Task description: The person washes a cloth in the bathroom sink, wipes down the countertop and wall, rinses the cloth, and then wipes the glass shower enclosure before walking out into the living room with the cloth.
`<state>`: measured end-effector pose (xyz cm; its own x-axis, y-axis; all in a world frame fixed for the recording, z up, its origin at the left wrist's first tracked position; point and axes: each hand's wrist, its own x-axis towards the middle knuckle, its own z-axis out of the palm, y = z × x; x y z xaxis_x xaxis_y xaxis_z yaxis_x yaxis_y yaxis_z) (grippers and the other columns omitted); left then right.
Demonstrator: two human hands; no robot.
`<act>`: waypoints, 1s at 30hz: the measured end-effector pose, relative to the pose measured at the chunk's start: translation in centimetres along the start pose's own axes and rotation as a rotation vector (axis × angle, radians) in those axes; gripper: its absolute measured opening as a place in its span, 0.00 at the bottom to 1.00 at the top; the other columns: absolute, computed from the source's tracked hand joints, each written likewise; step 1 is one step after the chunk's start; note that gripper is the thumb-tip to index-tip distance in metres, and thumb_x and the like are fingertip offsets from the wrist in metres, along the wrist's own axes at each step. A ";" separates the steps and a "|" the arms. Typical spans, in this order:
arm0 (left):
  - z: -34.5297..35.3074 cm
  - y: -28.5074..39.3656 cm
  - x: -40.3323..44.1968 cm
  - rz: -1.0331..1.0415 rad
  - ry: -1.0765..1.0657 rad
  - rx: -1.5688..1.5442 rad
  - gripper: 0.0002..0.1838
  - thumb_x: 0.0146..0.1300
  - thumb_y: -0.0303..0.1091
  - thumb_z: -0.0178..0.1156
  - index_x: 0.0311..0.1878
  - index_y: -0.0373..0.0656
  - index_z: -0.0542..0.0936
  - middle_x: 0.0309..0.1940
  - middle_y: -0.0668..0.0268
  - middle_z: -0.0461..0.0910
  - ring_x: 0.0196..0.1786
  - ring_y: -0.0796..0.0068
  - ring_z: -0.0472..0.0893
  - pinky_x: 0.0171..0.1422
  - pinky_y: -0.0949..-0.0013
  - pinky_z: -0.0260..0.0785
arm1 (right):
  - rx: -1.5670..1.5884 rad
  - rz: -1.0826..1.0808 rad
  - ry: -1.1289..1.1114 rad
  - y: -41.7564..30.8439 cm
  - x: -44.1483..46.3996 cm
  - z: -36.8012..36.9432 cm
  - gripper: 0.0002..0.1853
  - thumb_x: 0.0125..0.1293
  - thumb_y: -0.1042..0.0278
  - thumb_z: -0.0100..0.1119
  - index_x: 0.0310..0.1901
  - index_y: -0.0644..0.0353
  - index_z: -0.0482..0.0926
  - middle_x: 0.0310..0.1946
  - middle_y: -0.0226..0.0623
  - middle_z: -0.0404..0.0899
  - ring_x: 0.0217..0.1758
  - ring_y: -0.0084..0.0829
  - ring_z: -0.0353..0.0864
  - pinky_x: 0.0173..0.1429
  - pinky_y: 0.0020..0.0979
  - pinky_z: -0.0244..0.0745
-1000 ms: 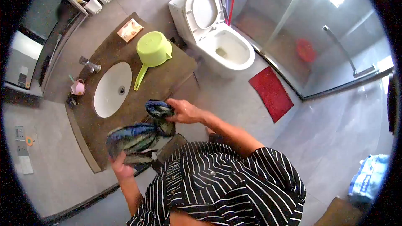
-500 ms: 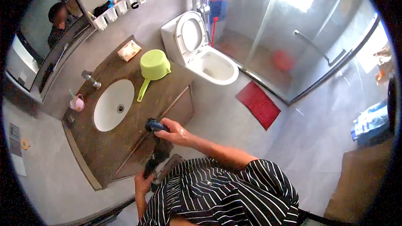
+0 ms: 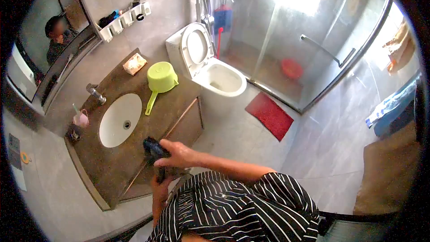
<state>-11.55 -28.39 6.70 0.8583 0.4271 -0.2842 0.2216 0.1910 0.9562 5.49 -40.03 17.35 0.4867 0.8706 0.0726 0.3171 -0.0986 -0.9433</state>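
Note:
A dark, bunched cloth (image 3: 154,149) is between my two hands, over the front edge of the brown counter (image 3: 107,170). My right hand (image 3: 175,153) is closed round its upper part. Lower down and nearer my body, my left hand (image 3: 161,187) grips a dark, narrow part of it. The cloth's far end sticks out beyond my right fingers. Beyond it, a white oval sink (image 3: 112,127) is set in the counter, and a green dipper (image 3: 162,77) rests on the counter with its handle towards me.
A metal faucet (image 3: 96,94), a pink cup (image 3: 81,118) and a tissue pack (image 3: 135,64) stand on the counter. Behind it is a toilet (image 3: 219,78) with its lid up. A red mat (image 3: 270,116) lies before the glass shower; a red basin (image 3: 291,68) shows through the glass.
The cloth, spread wide between my hands a second ago, is now bunched up small. My left hand has moved right, close to my right hand. The view has tilted up, showing more shower.

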 end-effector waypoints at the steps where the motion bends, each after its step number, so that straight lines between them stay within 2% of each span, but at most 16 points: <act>1: -1.2 -1.2 0.0 -0.034 0.012 0.031 0.18 0.57 0.27 0.60 0.51 0.39 0.72 0.44 0.63 0.76 0.47 0.70 0.75 0.51 0.62 0.70 | -0.047 -0.021 0.045 0.7 0.2 -0.4 0.25 0.52 0.51 0.68 0.37 0.63 0.67 0.27 0.48 0.70 0.32 0.37 0.70 0.38 0.38 0.68; 3: -2.4 -2.1 -0.3 0.293 0.111 0.257 0.11 0.59 0.31 0.56 0.44 0.39 0.75 0.38 0.63 0.79 0.42 0.70 0.77 0.48 0.61 0.71 | 0.141 0.008 0.077 2.0 0.3 -1.5 0.22 0.55 0.54 0.67 0.39 0.63 0.71 0.27 0.33 0.71 0.33 0.22 0.68 0.38 0.30 0.69; 4: -4.4 -4.0 1.0 0.310 0.096 0.183 0.10 0.59 0.32 0.56 0.43 0.39 0.75 0.36 0.63 0.79 0.39 0.69 0.77 0.47 0.61 0.71 | 0.166 0.083 0.047 2.8 0.1 -2.4 0.20 0.56 0.55 0.66 0.39 0.64 0.72 0.27 0.31 0.71 0.33 0.21 0.68 0.38 0.29 0.69; 6: -4.2 -0.1 0.9 0.052 0.128 -0.779 0.10 0.58 0.35 0.56 0.39 0.40 0.75 0.30 0.65 0.77 0.28 0.67 0.75 0.41 0.60 0.72 | 0.155 0.217 -0.067 2.0 -1.0 -5.6 0.18 0.57 0.58 0.64 0.38 0.64 0.73 0.27 0.29 0.71 0.33 0.19 0.67 0.37 0.28 0.68; 7: -4.4 0.7 0.8 0.063 0.133 -0.832 0.11 0.58 0.36 0.57 0.39 0.40 0.75 0.29 0.65 0.76 0.27 0.68 0.74 0.39 0.60 0.73 | 0.119 0.273 -0.154 1.2 -1.9 -6.8 0.16 0.57 0.59 0.64 0.37 0.64 0.74 0.27 0.30 0.71 0.33 0.19 0.67 0.37 0.28 0.68; 9: -4.8 1.7 1.0 0.091 0.136 -0.939 0.12 0.58 0.37 0.58 0.39 0.40 0.74 0.26 0.66 0.74 0.24 0.68 0.72 0.37 0.60 0.73 | -0.075 0.133 -0.199 4.3 -2.9 -7.0 0.15 0.58 0.59 0.61 0.37 0.63 0.75 0.26 0.31 0.73 0.33 0.20 0.69 0.37 0.29 0.68; 11: -3.7 3.3 0.9 0.064 0.099 -0.961 0.17 0.59 0.42 0.58 0.45 0.40 0.75 0.34 0.61 0.78 0.34 0.65 0.76 0.46 0.55 0.71 | -0.343 0.007 -0.213 5.9 -3.2 -7.2 0.14 0.58 0.60 0.60 0.38 0.63 0.75 0.27 0.32 0.74 0.33 0.21 0.69 0.37 0.29 0.68; 13: 0.2 7.0 1.1 0.007 0.143 -1.186 0.22 0.59 0.45 0.57 0.51 0.40 0.74 0.42 0.58 0.79 0.43 0.62 0.77 0.53 0.51 0.68 | 0.034 0.063 -0.094 2.8 -3.4 -7.7 0.12 0.62 0.60 0.57 0.39 0.61 0.76 0.30 0.30 0.76 0.34 0.23 0.73 0.40 0.30 0.70; 15: 3.2 7.0 2.0 -0.078 -0.144 -1.280 0.26 0.60 0.48 0.56 0.57 0.42 0.71 0.51 0.56 0.75 0.54 0.61 0.73 0.60 0.49 0.62 | 0.555 0.174 0.075 -0.3 -3.7 -7.8 0.15 0.63 0.56 0.58 0.41 0.60 0.78 0.33 0.28 0.79 0.34 0.24 0.76 0.41 0.29 0.73; 16: 3.7 3.8 3.7 -0.140 -0.315 -1.359 0.28 0.61 0.49 0.56 0.60 0.43 0.69 0.55 0.57 0.72 0.57 0.60 0.70 0.63 0.50 0.60 | 0.912 0.147 0.161 0.5 -3.0 -6.8 0.15 0.65 0.56 0.55 0.46 0.58 0.77 0.37 0.28 0.79 0.38 0.23 0.76 0.44 0.27 0.74; 18: 5.0 -5.2 7.8 -0.301 -0.684 -1.505 0.33 0.61 0.52 0.55 0.65 0.45 0.64 0.61 0.59 0.67 0.64 0.60 0.65 0.68 0.53 0.56 | 1.057 0.176 0.198 -0.9 -2.5 -5.4 0.14 0.66 0.59 0.54 0.48 0.57 0.75 0.40 0.28 0.78 0.39 0.21 0.76 0.44 0.26 0.74; 20: 9.9 -6.8 7.8 -0.212 -0.546 -0.791 0.33 0.61 0.50 0.56 0.66 0.45 0.62 0.62 0.62 0.67 0.64 0.62 0.66 0.68 0.58 0.57 | 1.055 0.244 0.205 0.6 -2.6 -4.4 0.15 0.67 0.59 0.53 0.51 0.57 0.73 0.42 0.29 0.77 0.41 0.21 0.76 0.44 0.26 0.74; 21: 11.2 -3.6 6.2 -0.217 -0.433 -0.649 0.33 0.60 0.43 0.56 0.67 0.43 0.59 0.62 0.62 0.66 0.62 0.63 0.67 0.67 0.59 0.59 | 0.988 0.301 0.200 2.7 -2.9 -3.8 0.16 0.67 0.59 0.53 0.52 0.57 0.71 0.43 0.29 0.77 0.41 0.21 0.76 0.44 0.26 0.74; 23: 10.5 -4.5 5.3 -0.008 -0.663 -0.605 0.29 0.59 0.35 0.55 0.64 0.39 0.64 0.57 0.60 0.71 0.57 0.63 0.72 0.63 0.59 0.64 | 1.034 0.369 0.248 2.0 -3.0 -4.3 0.17 0.66 0.62 0.54 0.54 0.58 0.70 0.43 0.30 0.77 0.41 0.22 0.76 0.45 0.28 0.75; 27: 7.9 -0.9 2.6 -0.217 -0.371 -0.610 0.22 0.57 0.29 0.55 0.56 0.34 0.71 0.48 0.60 0.77 0.50 0.65 0.77 0.57 0.62 0.70 | 1.110 0.059 0.097 1.2 -2.6 -8.2 0.26 0.55 0.80 0.53 0.58 0.64 0.65 0.46 0.38 0.76 0.45 0.30 0.78 0.48 0.34 0.75; 30: 7.6 1.7 1.6 -0.144 -0.240 -0.675 0.20 0.58 0.29 0.55 0.54 0.33 0.73 0.43 0.61 0.79 0.44 0.67 0.80 0.51 0.64 0.72 | 1.110 0.121 0.119 3.1 -3.1 -9.5 0.20 0.58 0.78 0.52 0.54 0.65 0.69 0.42 0.37 0.78 0.42 0.29 0.78 0.47 0.33 0.75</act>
<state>-6.26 -34.14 8.45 0.9371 0.1657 -0.3071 0.0734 0.7669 0.6376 12.71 -47.61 17.30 0.5587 0.8268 -0.0650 -0.6095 0.3561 -0.7083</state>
